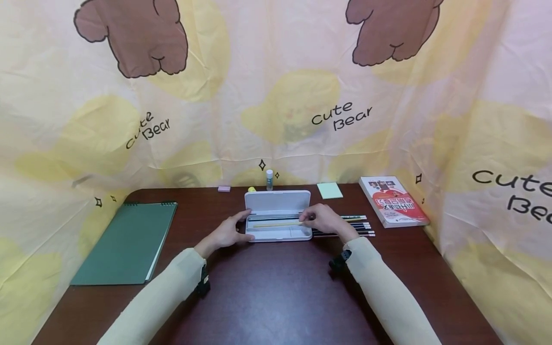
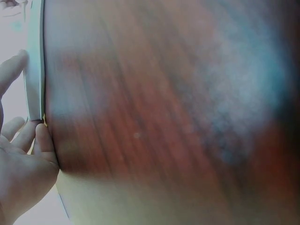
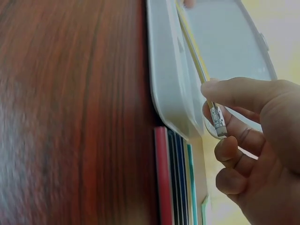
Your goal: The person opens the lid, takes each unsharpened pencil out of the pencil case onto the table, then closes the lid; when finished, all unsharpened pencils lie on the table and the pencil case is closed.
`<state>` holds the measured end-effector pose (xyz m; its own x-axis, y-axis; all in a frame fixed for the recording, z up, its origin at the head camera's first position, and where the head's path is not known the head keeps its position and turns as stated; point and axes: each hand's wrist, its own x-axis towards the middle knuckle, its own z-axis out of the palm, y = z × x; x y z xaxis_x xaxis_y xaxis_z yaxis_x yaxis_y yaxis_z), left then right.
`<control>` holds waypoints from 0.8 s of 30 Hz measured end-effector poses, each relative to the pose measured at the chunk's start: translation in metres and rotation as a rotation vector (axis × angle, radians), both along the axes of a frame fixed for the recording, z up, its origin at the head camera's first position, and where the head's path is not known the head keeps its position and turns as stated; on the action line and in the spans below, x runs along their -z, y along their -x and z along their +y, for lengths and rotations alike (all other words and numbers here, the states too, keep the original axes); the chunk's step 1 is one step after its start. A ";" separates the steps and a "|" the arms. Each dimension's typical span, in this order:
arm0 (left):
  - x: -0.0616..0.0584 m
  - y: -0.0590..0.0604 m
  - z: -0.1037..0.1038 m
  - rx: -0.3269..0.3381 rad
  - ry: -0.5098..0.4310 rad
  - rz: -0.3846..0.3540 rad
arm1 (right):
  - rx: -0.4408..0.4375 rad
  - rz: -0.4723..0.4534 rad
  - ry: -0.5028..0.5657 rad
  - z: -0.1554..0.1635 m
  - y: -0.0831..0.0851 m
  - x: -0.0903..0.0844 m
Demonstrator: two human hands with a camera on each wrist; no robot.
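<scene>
— Brown tabletop point(image 1: 276, 292) under us in the head view, bear-print cloth behind; what do we hold?

— Our left hand point(image 1: 228, 233) rests against the left end of the open white pencil case point(image 1: 278, 223), fingers fairly straight. Our right hand point(image 1: 324, 220) pinches a yellow pencil point(image 1: 276, 224) that lies along the case tray. More pencils point(image 1: 358, 226) lie just right of the case, a green notebook point(image 1: 129, 242) far left, a red book point(image 1: 393, 201) far right.

— Left wrist view?

— Blurred; our fingers point(image 2: 11, 70) seem to touch the case edge point(image 2: 35, 61).

— Right wrist view?

— Thumb and forefinger clamp the pencil's point(image 3: 197, 56) metal end over the case point(image 3: 225, 42)
</scene>
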<state>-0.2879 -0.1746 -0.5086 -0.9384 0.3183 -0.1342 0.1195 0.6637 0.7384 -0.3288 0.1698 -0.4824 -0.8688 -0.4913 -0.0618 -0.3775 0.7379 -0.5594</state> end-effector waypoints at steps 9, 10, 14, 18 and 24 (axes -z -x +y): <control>0.002 0.000 0.000 -0.008 0.006 -0.007 | -0.012 0.036 0.035 0.024 -0.005 -0.006; 0.002 0.001 0.000 -0.008 0.008 -0.007 | -0.009 0.037 0.034 0.028 -0.005 -0.007; 0.001 0.001 -0.001 -0.007 0.006 -0.008 | 0.023 0.021 0.032 0.042 -0.006 -0.009; 0.001 0.000 0.000 -0.006 0.004 -0.004 | 0.076 -0.027 0.032 0.059 -0.009 -0.013; 0.003 0.001 -0.001 -0.002 0.003 0.002 | 0.126 -0.036 0.007 0.085 -0.012 -0.014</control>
